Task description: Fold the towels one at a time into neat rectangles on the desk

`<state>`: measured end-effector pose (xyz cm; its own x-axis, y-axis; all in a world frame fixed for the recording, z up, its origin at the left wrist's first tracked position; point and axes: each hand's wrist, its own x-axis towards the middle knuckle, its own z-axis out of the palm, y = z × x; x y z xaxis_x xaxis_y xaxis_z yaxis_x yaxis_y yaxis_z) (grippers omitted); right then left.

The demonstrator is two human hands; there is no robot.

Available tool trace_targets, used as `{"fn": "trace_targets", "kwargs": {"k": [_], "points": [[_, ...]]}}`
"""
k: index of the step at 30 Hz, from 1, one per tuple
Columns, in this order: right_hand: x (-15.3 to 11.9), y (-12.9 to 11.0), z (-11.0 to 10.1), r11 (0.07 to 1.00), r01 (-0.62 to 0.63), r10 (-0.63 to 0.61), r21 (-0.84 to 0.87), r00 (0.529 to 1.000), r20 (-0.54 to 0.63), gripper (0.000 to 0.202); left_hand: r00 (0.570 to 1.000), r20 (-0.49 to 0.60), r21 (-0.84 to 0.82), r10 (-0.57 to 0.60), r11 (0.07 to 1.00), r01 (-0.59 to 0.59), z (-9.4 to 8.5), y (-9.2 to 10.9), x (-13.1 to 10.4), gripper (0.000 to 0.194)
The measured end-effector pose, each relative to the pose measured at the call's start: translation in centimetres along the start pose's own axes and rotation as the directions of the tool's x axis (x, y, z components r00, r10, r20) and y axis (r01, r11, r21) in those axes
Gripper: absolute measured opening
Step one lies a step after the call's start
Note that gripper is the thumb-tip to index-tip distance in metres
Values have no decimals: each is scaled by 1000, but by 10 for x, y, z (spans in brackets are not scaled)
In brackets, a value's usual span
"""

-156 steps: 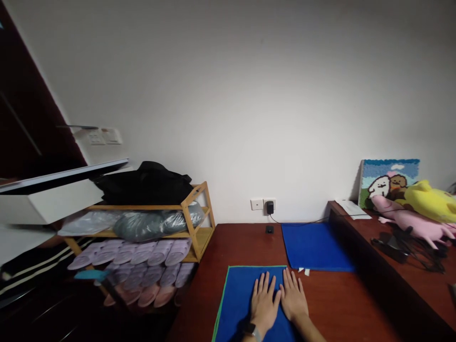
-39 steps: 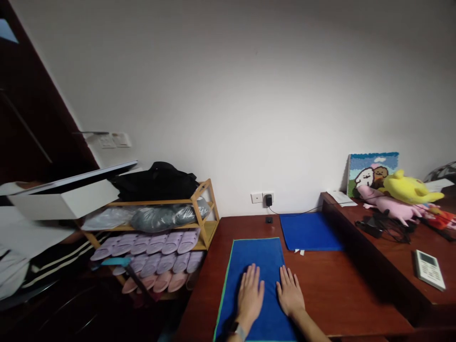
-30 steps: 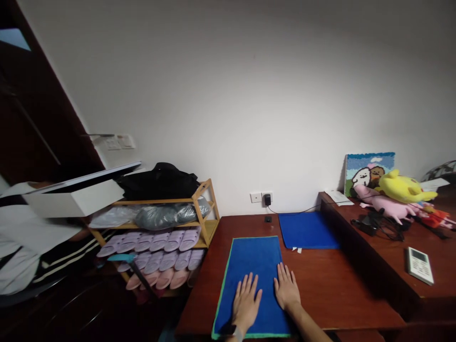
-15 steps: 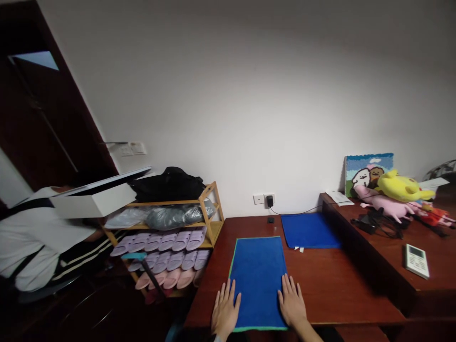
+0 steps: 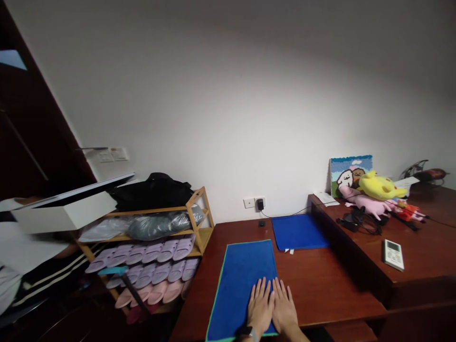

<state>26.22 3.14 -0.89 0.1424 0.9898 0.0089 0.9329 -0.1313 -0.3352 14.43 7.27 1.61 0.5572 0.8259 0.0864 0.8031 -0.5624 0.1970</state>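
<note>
A blue cloth [image 5: 237,280] with green edging lies flat on the brown wooden table [image 5: 320,285], reaching its front edge. My left hand [image 5: 261,304] rests palm down on the right part of the cloth, fingers stretched out. Right beside it, my right hand [image 5: 284,306] lies flat over the cloth's right edge, its fingers also extended. The two thumbs meet or nearly meet. Neither hand grips anything. Farther back on the table lies a second blue cloth [image 5: 299,232], with small white tags at its front edge.
Left of the table stands a wooden rack [image 5: 201,218] with slippers [image 5: 142,251], a black bag [image 5: 153,192] and a white box [image 5: 71,211]. A person [image 5: 28,251] sits beyond it. On the raised desk at right are plush toys [image 5: 381,185], cables [image 5: 359,222] and a white remote [image 5: 393,254].
My left hand has moved right across the cloth, from its left edge to beside my right hand. My view has turned slightly to the right.
</note>
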Motion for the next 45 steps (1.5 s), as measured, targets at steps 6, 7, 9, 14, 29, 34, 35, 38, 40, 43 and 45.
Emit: {"fn": "trace_targets", "kwargs": {"k": [6, 7, 9, 14, 29, 34, 35, 38, 40, 43, 45], "points": [[-1, -4, -6, 998, -67, 68, 22, 997, -27, 64, 989, 49, 56, -142, 989, 140, -11, -67, -37, 66], [-3, -6, -9, 997, -71, 72, 19, 997, -21, 64, 980, 38, 79, -194, 978, 191, -16, -84, -47, 67], [-5, -8, -13, 997, -75, 75, 6, 997, 1, 65, 959, 14, 118, -283, 953, 280, -24, -113, -67, 69], [-7, -10, -17, 996, -89, 90, -26, 995, 34, 66, 930, -1, 149, -368, 919, 364, -31, -146, -94, 72], [1, -30, -8, 997, -73, 73, -5, 997, 9, 65, 922, 10, 174, -386, 909, 379, -51, -160, -94, 68], [3, -49, 7, 991, -126, 127, 54, 992, -6, 65, 908, 31, 209, -417, 891, 403, -55, -183, -96, 64], [0, -50, 15, 990, -125, 126, 64, 992, -16, 66, 916, 33, 214, -401, 898, 385, -54, -187, -98, 63], [-13, -48, 45, 988, -125, 128, 90, 991, -31, 67, 940, 6, 226, -342, 916, 332, -46, -194, -101, 61], [-23, -43, 61, 987, -123, 127, 107, 992, -27, 69, 952, -61, 215, -300, 927, 307, -42, -187, -98, 59], [-33, -38, 68, 990, -91, 93, 109, 995, -19, 69, 970, -142, 158, -198, 963, 219, -38, -153, -80, 55], [-37, -36, 64, 992, -84, 86, 99, 996, -18, 68, 985, -135, 106, -105, 987, 120, -36, -122, -63, 53]]}}
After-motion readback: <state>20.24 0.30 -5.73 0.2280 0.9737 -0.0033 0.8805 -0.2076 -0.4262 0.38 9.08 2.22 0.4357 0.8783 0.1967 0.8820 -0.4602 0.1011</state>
